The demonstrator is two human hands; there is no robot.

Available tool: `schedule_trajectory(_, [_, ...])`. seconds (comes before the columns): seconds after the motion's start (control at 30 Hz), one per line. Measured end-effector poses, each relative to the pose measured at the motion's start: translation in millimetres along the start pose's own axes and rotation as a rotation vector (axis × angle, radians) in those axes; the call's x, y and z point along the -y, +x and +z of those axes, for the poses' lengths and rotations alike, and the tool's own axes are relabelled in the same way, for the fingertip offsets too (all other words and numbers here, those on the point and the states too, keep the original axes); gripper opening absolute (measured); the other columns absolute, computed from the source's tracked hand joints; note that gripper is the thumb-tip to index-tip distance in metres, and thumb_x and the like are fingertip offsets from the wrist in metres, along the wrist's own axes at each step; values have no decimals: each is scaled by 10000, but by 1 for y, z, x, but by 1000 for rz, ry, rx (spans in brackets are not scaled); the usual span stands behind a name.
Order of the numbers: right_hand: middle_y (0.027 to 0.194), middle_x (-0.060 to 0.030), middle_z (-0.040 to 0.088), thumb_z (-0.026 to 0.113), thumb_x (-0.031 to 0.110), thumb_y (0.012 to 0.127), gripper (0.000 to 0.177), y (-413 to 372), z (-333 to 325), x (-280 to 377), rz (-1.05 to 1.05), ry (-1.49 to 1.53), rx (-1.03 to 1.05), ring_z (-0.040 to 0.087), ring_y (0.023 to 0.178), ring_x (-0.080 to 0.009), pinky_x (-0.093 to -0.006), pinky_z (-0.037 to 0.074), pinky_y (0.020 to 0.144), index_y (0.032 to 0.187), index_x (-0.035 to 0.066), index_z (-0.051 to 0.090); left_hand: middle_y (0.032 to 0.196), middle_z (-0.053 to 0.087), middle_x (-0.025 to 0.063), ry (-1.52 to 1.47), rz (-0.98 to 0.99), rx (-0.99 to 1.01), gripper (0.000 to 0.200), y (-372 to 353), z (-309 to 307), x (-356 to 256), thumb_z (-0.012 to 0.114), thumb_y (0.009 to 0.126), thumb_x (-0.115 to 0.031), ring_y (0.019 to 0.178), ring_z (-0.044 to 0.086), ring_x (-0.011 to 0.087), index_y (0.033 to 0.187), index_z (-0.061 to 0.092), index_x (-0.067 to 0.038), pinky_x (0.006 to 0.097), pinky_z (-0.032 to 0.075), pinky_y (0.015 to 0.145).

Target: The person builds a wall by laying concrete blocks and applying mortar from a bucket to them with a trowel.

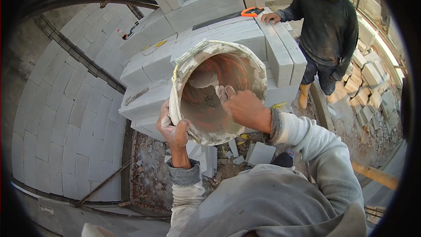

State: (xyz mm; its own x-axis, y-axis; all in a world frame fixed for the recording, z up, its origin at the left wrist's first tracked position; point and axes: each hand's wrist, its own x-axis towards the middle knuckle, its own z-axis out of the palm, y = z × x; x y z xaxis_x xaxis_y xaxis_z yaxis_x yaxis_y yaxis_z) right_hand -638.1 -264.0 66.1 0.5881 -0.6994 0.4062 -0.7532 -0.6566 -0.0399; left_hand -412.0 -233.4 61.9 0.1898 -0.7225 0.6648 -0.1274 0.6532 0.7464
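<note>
A mortar-caked bucket [262, 68] is tilted so that its mouth faces me. My left hand [174, 128] is closed on its lower left rim, with the thumb on the near side. Inside the mouth, my right hand [245, 109] is closed around what looks like a small trowel [205, 80]; its pale grey blade points to the upper left and the fist hides its grip. Wet grey mortar [202, 104] lies inside the bucket, and orange-red streaks show on the inner wall.
Stacked pale blocks [206, 11] stand behind the bucket, with an orange-handled saw [252, 12] on top. A person [326, 26] at the right rests a hand on the blocks. A block wall [66, 118] rises at left. Broken pieces [261, 153] litter the ground.
</note>
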Motion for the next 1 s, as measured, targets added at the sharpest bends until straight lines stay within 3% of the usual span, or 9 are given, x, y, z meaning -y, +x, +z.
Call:
schedule_trajectory(0.13, [966,-207,648,618,90,768,140,-27,35,-25,-301,37,131,688,687,-294,-390,565,584,865,6,674,1192,613,189,-20,12,-25,469,11,7,-10,575,585,-50,975,592,184,1009,613,148,297,468,888])
schedule_trajectory(0.17, [976,-230,647,621,89,761,131,-15,15,-24,-140,54,170,698,723,-311,-401,569,608,854,15,674,1194,614,190,-10,1,-22,470,12,5,-10,574,583,-49,978,592,185,1007,614,149,300,468,893])
schedule_trajectory(0.27, [1023,-238,644,600,137,779,513,-2,10,-15,-22,19,106,696,761,-309,-435,552,610,1226,-107,536,1195,614,196,17,44,-15,464,9,8,-10,571,581,-47,986,592,190,999,618,149,309,466,907])
schedule_trajectory(0.37, [996,-220,631,599,112,771,535,-26,21,-20,-197,-28,200,686,707,-310,-438,548,589,1251,-110,511,1200,612,215,23,84,-26,430,15,11,-13,571,584,-47,1002,592,203,968,618,143,320,458,922])
schedule_trajectory(0.47, [979,-210,622,603,113,784,544,2,5,-26,80,13,-106,680,674,-317,-434,544,575,1263,-121,493,1202,610,238,61,74,-11,392,14,11,-10,573,586,-46,1019,594,221,933,614,132,332,451,932])
schedule_trajectory(0.57, [996,-211,619,600,117,812,520,-18,19,-32,-145,-36,256,681,679,-331,-437,545,577,1265,-113,488,1194,610,249,49,99,-14,370,17,14,-14,575,588,-47,1029,596,233,913,611,127,341,445,943])
schedule_trajectory(0.7, [1031,-249,637,594,60,780,365,-3,1,-37,90,10,-52,701,700,-318,-418,557,582,1102,-113,572,1184,614,243,40,93,-33,378,19,17,-10,573,591,-46,1038,596,237,923,614,128,345,441,954])
schedule_trajectory(0.8, [1051,-259,637,600,52,769,364,-18,4,-35,-47,-42,166,701,708,-332,-412,558,582,1091,-115,578,1187,612,243,38,141,-47,377,23,28,-23,571,592,-46,1045,591,239,924,611,130,349,438,958])
schedule_trajectory(1.0, [1118,-246,616,602,80,792,581,-3,-6,-47,118,4,86,696,753,-345,-434,560,629,1324,-98,451,1154,626,245,114,231,-33,358,26,33,-27,568,589,-40,1042,593,260,899,608,133,351,439,959])
